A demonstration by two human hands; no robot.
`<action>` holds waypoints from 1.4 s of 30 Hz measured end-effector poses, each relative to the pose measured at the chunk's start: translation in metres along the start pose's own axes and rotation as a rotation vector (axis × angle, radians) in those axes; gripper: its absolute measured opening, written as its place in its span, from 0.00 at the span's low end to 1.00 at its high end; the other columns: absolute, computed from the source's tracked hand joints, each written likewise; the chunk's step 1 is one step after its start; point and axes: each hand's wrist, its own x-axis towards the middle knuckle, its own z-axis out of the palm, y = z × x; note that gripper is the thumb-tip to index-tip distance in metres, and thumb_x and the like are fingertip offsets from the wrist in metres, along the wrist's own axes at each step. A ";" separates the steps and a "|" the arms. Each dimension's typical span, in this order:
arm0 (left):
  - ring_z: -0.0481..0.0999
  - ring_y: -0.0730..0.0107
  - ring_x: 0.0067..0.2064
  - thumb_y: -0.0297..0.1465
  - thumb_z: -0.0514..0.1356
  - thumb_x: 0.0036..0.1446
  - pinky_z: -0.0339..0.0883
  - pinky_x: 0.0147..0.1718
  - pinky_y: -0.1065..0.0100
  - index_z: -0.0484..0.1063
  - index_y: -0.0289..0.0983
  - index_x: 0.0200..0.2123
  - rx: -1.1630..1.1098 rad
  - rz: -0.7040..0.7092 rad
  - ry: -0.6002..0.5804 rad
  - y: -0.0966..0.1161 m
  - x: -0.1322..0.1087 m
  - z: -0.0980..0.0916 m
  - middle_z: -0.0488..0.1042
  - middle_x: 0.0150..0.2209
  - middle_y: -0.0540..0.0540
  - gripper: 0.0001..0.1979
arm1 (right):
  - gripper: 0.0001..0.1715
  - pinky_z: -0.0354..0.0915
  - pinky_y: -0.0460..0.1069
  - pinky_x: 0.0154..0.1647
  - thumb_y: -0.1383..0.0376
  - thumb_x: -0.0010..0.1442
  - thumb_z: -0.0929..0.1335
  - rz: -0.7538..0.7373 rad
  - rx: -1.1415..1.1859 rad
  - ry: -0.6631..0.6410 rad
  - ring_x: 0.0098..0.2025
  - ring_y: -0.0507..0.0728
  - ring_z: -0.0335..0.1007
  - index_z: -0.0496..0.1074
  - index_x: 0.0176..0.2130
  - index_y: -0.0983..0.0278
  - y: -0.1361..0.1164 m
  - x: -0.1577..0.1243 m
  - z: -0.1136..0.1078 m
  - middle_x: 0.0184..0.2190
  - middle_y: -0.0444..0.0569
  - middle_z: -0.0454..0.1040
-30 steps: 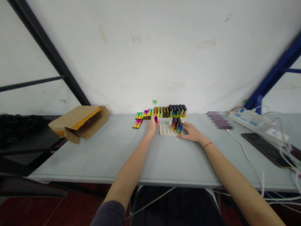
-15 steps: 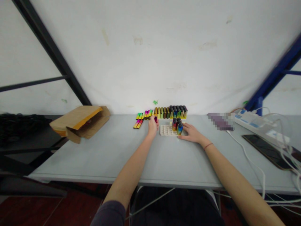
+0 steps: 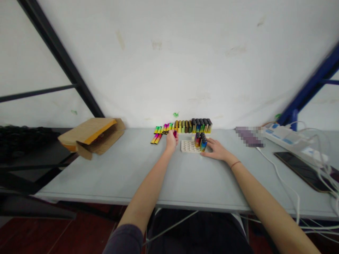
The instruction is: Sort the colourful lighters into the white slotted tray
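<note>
My left hand (image 3: 171, 141) is closed round a lighter (image 3: 175, 133), of which a dark purple part shows; the fingers hide the rest. A white tray (image 3: 186, 146) with round holes lies to its right, and several upright lighters (image 3: 200, 140) with black tops fill its right side. At the tray's right end, my right hand (image 3: 217, 150) rests on the table with thumb and fingers apart, against or very close to the edge; I cannot tell if it touches. Left of and behind my left hand, several bright lighters (image 3: 156, 138) lie flat.
Behind the tray stand a block of black-topped lighters (image 3: 201, 125) and a yellow-topped group (image 3: 183, 126). An open cardboard box (image 3: 91, 135) lies at the left. On the right are a phone (image 3: 299, 169), a power strip (image 3: 293, 143) and loose white cables (image 3: 280, 180).
The whole view has shifted slightly. My hands and the lighters keep the same places relative to each other.
</note>
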 end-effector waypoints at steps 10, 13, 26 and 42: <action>0.54 0.77 0.18 0.49 0.52 0.68 0.49 0.19 0.72 0.64 0.39 0.30 0.209 0.206 -0.185 -0.013 0.006 -0.005 0.56 0.18 0.57 0.22 | 0.52 0.61 0.68 0.69 0.34 0.61 0.67 0.009 -0.030 -0.015 0.69 0.76 0.62 0.70 0.67 0.67 -0.003 0.000 -0.003 0.68 0.66 0.67; 0.66 0.74 0.25 0.41 0.57 0.67 0.62 0.28 0.71 0.68 0.39 0.39 0.443 0.478 -0.296 -0.019 0.007 -0.007 0.65 0.24 0.55 0.11 | 0.51 0.62 0.68 0.68 0.35 0.61 0.68 -0.004 -0.028 -0.006 0.68 0.76 0.64 0.70 0.67 0.66 -0.003 0.000 -0.002 0.68 0.65 0.68; 0.80 0.62 0.44 0.41 0.62 0.66 0.76 0.45 0.63 0.80 0.35 0.48 0.785 0.806 -0.591 -0.032 -0.003 0.007 0.81 0.46 0.40 0.16 | 0.49 0.62 0.69 0.67 0.36 0.61 0.69 0.001 -0.027 0.024 0.68 0.77 0.63 0.70 0.67 0.64 0.000 -0.001 0.003 0.68 0.65 0.67; 0.79 0.59 0.53 0.36 0.62 0.66 0.69 0.57 0.59 0.79 0.41 0.47 0.916 0.924 -0.562 -0.021 -0.018 0.009 0.81 0.49 0.42 0.10 | 0.47 0.61 0.69 0.68 0.36 0.61 0.69 0.000 -0.020 0.014 0.69 0.76 0.63 0.70 0.67 0.60 0.002 -0.001 0.003 0.68 0.61 0.68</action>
